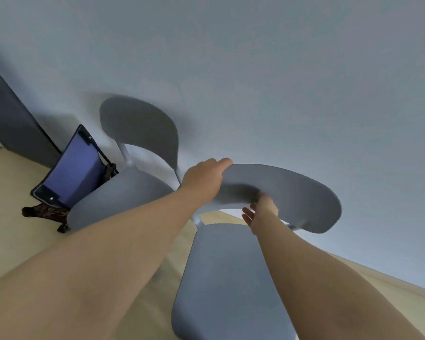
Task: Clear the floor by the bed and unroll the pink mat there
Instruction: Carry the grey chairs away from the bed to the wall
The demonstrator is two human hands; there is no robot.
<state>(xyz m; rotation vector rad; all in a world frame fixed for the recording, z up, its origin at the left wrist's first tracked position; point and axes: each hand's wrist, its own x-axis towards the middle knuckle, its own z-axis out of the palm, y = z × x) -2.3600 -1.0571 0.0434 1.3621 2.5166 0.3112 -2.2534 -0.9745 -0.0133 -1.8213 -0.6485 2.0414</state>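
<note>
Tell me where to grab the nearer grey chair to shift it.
Take the backrest, coming from the seat side. It is a thin curved slab with a gap beneath, so either edge can be wrapped. The left hand grips its top edge, the right hand its lower edge.

Grey chairs, pale grey wall, purple folded seat, beige floor

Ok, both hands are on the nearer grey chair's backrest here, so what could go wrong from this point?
1. The left hand on the top edge and the right hand at the lower edge hold only the backrest of the nearer grey chair, so it may swing or tip if lifted.
2. The second grey chair stands close on the left; the two could knock together.
3. The backrest looks near the wall and might scrape it.
</note>
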